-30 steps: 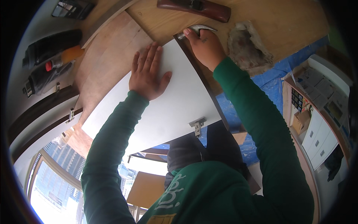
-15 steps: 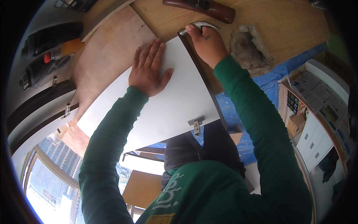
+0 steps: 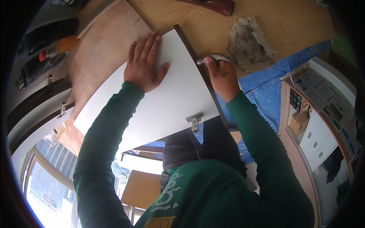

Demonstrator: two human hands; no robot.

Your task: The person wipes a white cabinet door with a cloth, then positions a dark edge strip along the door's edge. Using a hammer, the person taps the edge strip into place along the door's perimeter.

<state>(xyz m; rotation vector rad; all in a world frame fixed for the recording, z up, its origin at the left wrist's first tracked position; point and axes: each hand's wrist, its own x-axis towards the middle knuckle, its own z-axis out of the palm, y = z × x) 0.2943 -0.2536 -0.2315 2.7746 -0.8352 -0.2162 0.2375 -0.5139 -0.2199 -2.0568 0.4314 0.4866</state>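
Observation:
A white panel (image 3: 159, 110) with a dark strip (image 3: 189, 48) along its right edge lies before me. My left hand (image 3: 143, 70) rests flat on the panel's far part, fingers stretched. In my right hand (image 3: 225, 80) is a claw hammer (image 3: 219, 57), gripped close to its metal head; the fist hides its handle. The hammer's face is at the dark strip, touching it or very near. A metal cabinet hinge (image 3: 195, 121) is fixed at the panel's near edge.
A crumpled, dirty cloth (image 3: 251, 43) lies right of the hammer on the wooden worktop (image 3: 296, 22). A reddish-brown wooden tool (image 3: 216, 5), apparently a hand plane, lies beyond. An orange bottle (image 3: 64, 45) is at far left, above another hinged panel (image 3: 42, 121). Blue sheeting (image 3: 262, 89) hangs at right.
My right hand has slid the hammer nearer to me along the dark strip, from the panel's far corner. My left hand stays flat on the panel. The view has shifted slightly.

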